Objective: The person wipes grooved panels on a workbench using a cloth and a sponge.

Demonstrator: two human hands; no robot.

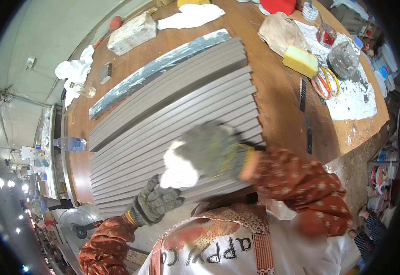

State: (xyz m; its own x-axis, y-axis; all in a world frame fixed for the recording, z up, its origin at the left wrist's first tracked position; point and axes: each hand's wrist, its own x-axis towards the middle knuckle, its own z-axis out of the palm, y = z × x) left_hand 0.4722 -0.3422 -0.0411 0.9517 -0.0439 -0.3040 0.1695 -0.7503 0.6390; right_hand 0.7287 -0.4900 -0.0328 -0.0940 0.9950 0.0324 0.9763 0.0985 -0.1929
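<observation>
Grey-brown ribbed strips [163, 133] lie side by side in front of me, making a wide grooved surface. My right hand [211, 149], in a dark knit glove and blurred by motion, presses a bunched white cloth [180, 169] against the ribs. At the near edge of the strips rests my left hand [156, 201], gloved in grey knit. Its fingers reach out toward the cloth, with the thumb apart. Whether its fingertips touch the cloth is hard to make out.
Beyond the strips lies a long paint-smeared bar [158, 68], then a whitish block [133, 34]. A plastic bottle [71, 144] lies at the left. Right of the strips are a yellow sponge [300, 61], scissors [326, 85] and a clear jar [343, 59]. A fan [77, 228] stands lower left.
</observation>
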